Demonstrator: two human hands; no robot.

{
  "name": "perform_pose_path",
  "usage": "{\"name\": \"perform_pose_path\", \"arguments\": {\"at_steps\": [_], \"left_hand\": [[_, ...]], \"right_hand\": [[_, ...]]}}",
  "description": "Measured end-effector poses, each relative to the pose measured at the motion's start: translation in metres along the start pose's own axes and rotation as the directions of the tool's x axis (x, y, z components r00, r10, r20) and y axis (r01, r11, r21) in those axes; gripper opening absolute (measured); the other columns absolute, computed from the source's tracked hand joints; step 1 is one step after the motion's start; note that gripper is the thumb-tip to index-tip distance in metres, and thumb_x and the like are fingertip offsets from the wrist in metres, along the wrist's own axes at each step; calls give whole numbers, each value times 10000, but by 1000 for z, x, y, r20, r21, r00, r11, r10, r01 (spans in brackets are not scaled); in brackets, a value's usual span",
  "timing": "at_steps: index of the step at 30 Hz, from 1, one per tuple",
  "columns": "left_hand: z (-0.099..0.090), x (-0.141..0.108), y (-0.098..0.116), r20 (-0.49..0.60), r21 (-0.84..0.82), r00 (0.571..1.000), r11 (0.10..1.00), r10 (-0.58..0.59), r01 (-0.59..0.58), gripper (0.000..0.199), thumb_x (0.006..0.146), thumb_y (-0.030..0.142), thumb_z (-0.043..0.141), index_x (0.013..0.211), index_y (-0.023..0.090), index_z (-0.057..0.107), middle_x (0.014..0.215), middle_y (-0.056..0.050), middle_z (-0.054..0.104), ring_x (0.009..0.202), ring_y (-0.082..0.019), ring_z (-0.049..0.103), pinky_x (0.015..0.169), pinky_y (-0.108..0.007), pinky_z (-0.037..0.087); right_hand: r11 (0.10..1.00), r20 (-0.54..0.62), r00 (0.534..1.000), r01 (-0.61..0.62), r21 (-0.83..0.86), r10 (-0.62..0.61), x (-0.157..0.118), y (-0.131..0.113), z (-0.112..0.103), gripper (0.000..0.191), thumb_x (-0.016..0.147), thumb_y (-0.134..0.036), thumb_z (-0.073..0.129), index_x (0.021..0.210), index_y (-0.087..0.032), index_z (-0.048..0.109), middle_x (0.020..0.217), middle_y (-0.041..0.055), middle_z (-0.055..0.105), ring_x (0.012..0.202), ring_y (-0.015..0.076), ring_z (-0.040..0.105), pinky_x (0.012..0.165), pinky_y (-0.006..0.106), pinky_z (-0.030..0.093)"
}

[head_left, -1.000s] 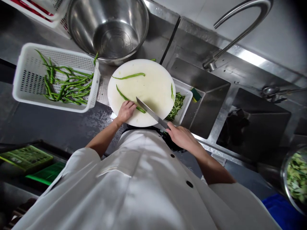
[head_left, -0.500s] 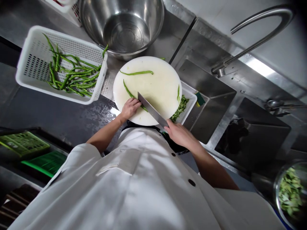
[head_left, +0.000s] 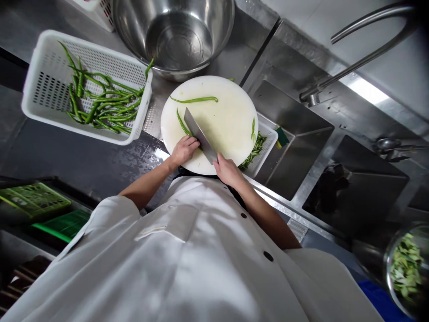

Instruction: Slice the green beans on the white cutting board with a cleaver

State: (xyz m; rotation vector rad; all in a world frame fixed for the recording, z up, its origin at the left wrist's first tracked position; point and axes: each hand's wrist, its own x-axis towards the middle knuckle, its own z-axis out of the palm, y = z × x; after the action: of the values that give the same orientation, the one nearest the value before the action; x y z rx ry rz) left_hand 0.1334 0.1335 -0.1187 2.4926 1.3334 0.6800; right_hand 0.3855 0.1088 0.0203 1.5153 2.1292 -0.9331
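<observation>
On a round white cutting board (head_left: 231, 107), my left hand (head_left: 183, 151) presses a long green chili pepper (head_left: 182, 121), fingers closed over its lower part. My right hand (head_left: 228, 171) grips the handle of a cleaver (head_left: 202, 136). The blade slants up and left, right beside the left fingertips and the pepper. A second whole green pepper (head_left: 197, 99) lies near the board's far edge. One short green piece (head_left: 253, 128) rests at the right rim. The pepper's near end is mostly hidden by the left hand and blade.
At left stands a white basket (head_left: 86, 134) of whole green peppers. A steel bowl (head_left: 174, 71) sits behind the board. Under the board's right edge, a white basket (head_left: 266, 154) holds cut peppers (head_left: 255, 151). Sinks (head_left: 284, 165) and a faucet (head_left: 365, 58) lie to the right.
My right hand has moved left and slightly up, bringing the cleaver further up along the pepper. The left hand still presses the pepper. The whole view has shifted slightly.
</observation>
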Motion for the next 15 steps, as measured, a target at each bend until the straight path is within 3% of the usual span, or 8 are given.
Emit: {"name": "perform_pose_path", "arguments": {"at_steps": [3, 6, 10, 15], "left_hand": [[-13, 4, -21, -55, 31, 997, 998, -51, 53, 332, 1102, 266, 385, 1141, 195, 706, 1131, -123, 686, 1039, -259, 567, 916, -434, 498], [-22, 7, -43, -24, 38, 997, 996, -80, 81, 326, 1097, 285, 402, 1125, 226, 721, 1151, -117, 680, 1099, -277, 549, 956, -461, 472], [-19, 6, -56, 16, 57, 999, 997, -48, 47, 313, 1085, 268, 419, 1090, 251, 732, 1110, -93, 682, 1049, -260, 555, 925, -438, 478], [-14, 5, -57, -21, 107, 1000, 994, 23, -21, 314, 1075, 218, 414, 1086, 243, 727, 1091, -78, 690, 992, -242, 565, 902, -412, 516]], "right_hand": [[1000, 13, 1000, -9, 6, 9, 3, -2, -1, 390, 1140, -357, 336, 1439, -150, 479, 1125, 183, 764, 1062, 331, 712, 771, 324, 414], [999, 47, 998, -34, -12, 35, -23, 3, -13, 356, 1140, -372, 343, 1388, -171, 503, 1066, 170, 762, 1007, 325, 718, 740, 321, 403], [997, 95, 994, -52, -50, 57, -48, 0, -24, 331, 1137, -368, 360, 1355, -176, 519, 1019, 162, 756, 961, 327, 721, 707, 323, 391], [1000, 52, 999, -10, -1, 10, -16, -21, -21, 368, 1130, -311, 366, 1437, -150, 487, 1154, 199, 753, 1036, 324, 719, 786, 332, 433]]}}
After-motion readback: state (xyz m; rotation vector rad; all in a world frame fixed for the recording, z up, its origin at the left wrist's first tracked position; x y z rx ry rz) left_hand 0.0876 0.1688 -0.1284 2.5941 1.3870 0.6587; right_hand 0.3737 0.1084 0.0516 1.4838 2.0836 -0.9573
